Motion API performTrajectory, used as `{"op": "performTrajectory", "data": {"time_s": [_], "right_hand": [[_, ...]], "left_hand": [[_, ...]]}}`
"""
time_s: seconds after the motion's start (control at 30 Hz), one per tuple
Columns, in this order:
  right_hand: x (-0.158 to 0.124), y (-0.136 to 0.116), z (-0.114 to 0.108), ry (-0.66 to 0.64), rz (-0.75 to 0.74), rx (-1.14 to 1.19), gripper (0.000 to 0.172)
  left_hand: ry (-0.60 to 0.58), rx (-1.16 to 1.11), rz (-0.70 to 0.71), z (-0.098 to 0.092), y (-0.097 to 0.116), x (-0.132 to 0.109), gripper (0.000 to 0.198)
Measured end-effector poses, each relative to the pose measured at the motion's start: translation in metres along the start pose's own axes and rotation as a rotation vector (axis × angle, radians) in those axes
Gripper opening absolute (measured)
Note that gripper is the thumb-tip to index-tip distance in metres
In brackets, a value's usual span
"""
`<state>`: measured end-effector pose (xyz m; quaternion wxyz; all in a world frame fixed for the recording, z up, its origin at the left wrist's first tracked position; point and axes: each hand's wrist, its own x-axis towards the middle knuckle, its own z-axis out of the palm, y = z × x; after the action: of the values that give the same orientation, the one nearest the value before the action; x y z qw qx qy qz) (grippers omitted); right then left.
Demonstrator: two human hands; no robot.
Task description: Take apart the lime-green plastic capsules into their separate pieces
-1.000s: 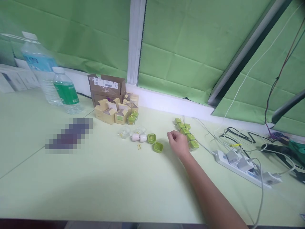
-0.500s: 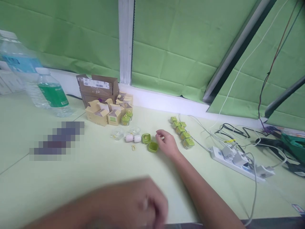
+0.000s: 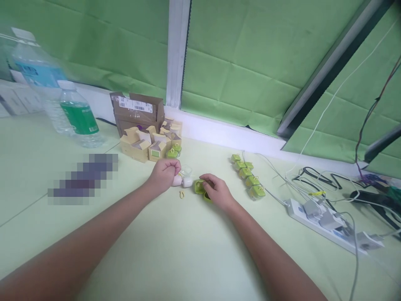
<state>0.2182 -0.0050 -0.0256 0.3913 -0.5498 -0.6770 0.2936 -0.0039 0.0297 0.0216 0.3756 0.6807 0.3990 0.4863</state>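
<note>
My left hand is curled into a fist over the left of two small white rounded pieces; whatever it holds is hidden. Beside it sits the other white piece, and clear plastic shows behind. My right hand bends its fingers over a small green open case, whose two halves it partly covers. In front of the white pieces lies a small yellow loop. Several finished-looking green-lidded clear boxes with loops stand in a row to the right of my right hand.
Opened small cartons and a brown cardboard box stand at the back, with two green-lidded boxes beside them. Bottles stand at left. A white power strip with plugs and tangled cables lies at right.
My left hand has moved from the near edge up and forward to the white pieces. My right hand has shifted onto the green case. The view has turned slightly left.
</note>
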Motion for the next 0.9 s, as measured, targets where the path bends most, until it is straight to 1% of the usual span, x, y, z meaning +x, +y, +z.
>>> {"op": "performTrajectory", "data": {"time_s": [0.07,0.13,0.23,0.33,0.4,0.5,0.6,0.77,0.83,0.9], "right_hand": [[0.000,0.001,0.002,0.033,0.072,0.059,0.028],[0.000,0.001,0.001,0.098,0.097,0.134,0.028],[-0.004,-0.006,-0.003,0.208,0.059,0.269,0.029],[-0.011,-0.018,-0.009,0.246,0.024,0.370,0.027],[-0.017,-0.027,-0.011,0.243,0.018,0.408,0.027],[-0.022,-0.039,-0.012,0.217,0.054,0.482,0.029],[-0.024,-0.046,-0.013,0.195,0.127,0.596,0.028],[-0.024,-0.048,-0.013,0.153,0.238,0.748,0.027],[-0.025,-0.049,-0.013,0.127,0.245,0.776,0.026],[-0.026,-0.050,-0.013,0.118,0.246,0.767,0.026]], "left_hand": [[0.005,0.051,0.014,0.000,0.000,-0.001,0.011],[-0.002,0.129,0.046,0.002,0.003,-0.003,0.013],[-0.042,0.210,0.086,0.011,0.011,-0.012,0.016],[-0.151,0.182,0.076,0.022,0.021,-0.022,0.023],[-0.209,0.122,0.077,0.030,0.025,-0.026,0.028],[-0.209,0.094,0.156,0.036,0.028,-0.030,0.027],[-0.207,0.158,0.290,0.035,0.030,-0.032,0.022],[-0.196,0.284,0.513,0.031,0.028,-0.031,0.021],[-0.190,0.320,0.575,0.030,0.026,-0.031,0.020],[-0.179,0.325,0.604,0.030,0.025,-0.031,0.020]]}}
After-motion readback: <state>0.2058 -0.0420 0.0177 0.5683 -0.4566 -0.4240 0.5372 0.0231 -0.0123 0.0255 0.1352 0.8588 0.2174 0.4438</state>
